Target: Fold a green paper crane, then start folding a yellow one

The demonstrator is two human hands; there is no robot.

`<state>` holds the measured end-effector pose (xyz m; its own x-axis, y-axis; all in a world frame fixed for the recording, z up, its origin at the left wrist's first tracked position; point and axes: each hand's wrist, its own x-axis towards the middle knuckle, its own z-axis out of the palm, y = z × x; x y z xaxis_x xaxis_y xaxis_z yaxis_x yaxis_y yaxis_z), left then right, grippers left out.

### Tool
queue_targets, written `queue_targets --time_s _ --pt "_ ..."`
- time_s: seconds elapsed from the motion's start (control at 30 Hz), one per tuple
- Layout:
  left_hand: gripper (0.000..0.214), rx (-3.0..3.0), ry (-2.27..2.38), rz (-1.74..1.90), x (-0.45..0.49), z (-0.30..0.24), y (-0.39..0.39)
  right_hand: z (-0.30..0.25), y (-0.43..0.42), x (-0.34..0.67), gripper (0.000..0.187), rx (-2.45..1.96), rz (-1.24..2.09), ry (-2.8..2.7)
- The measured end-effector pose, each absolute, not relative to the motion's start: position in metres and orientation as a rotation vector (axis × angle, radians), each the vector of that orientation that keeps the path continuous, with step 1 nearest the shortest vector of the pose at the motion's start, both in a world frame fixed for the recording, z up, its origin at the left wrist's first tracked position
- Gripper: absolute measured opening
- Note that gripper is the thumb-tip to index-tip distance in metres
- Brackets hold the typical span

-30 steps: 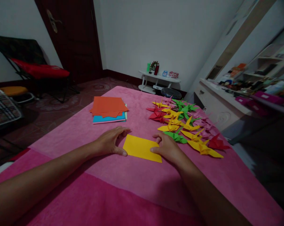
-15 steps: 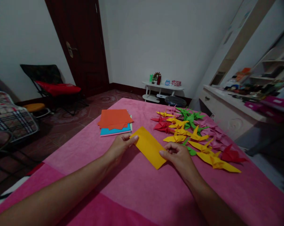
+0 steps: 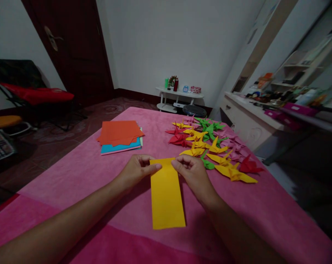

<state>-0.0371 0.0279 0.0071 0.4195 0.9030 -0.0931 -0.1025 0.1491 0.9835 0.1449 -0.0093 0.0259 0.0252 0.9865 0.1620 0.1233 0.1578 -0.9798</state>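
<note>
A yellow sheet of origami paper [image 3: 167,200], folded to a long rectangle, points lengthwise toward me above the pink cloth. My left hand [image 3: 140,170] pinches its far left corner, thumb on top. At the far right corner my right hand [image 3: 190,174] grips it the same way, the fingers mostly hidden beneath. To the left lies a stack of square paper, with orange sheets [image 3: 119,132] over blue ones [image 3: 120,147]. Several folded paper cranes stand to the right, among them yellow [image 3: 233,172], red [image 3: 179,138] and green [image 3: 210,129] ones.
The pink cloth [image 3: 80,172] covers the table. Beyond its far edge are a small white shelf [image 3: 179,91] and a round black stool [image 3: 194,110]. A cluttered white dresser [image 3: 245,113] stands at right, a red-seated folding chair [image 3: 36,93] at left.
The yellow paper has turned from a slant to pointing lengthwise toward me. My right hand has shifted to its far right corner, nearer my left hand. The view has swung right.
</note>
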Motion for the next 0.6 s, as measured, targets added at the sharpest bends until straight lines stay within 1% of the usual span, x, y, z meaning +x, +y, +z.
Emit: queue_targets --time_s 0.17,0.3,0.43,0.53,0.6 --pt "0.028 1.153 0.824 0.756 -0.031 0.003 0.015 0.018 -0.007 0.149 0.023 -1.227 0.871 -1.138" --pt "0.029 1.14 0.794 0.554 -0.03 -0.002 0.006 0.006 -0.001 0.151 0.026 -1.204 0.921 -0.932" --pt "0.029 1.043 0.817 0.552 -0.029 -0.003 0.006 -0.005 0.003 0.154 0.023 -1.211 0.975 -0.925" --pt "0.026 0.929 0.82 0.604 -0.032 -0.004 0.013 -0.009 0.003 0.157 0.021 -1.273 0.836 -1.068" --pt "0.027 0.882 0.836 0.633 -0.036 -0.003 0.018 -0.007 0.001 0.157 0.033 -1.299 0.639 -1.212"
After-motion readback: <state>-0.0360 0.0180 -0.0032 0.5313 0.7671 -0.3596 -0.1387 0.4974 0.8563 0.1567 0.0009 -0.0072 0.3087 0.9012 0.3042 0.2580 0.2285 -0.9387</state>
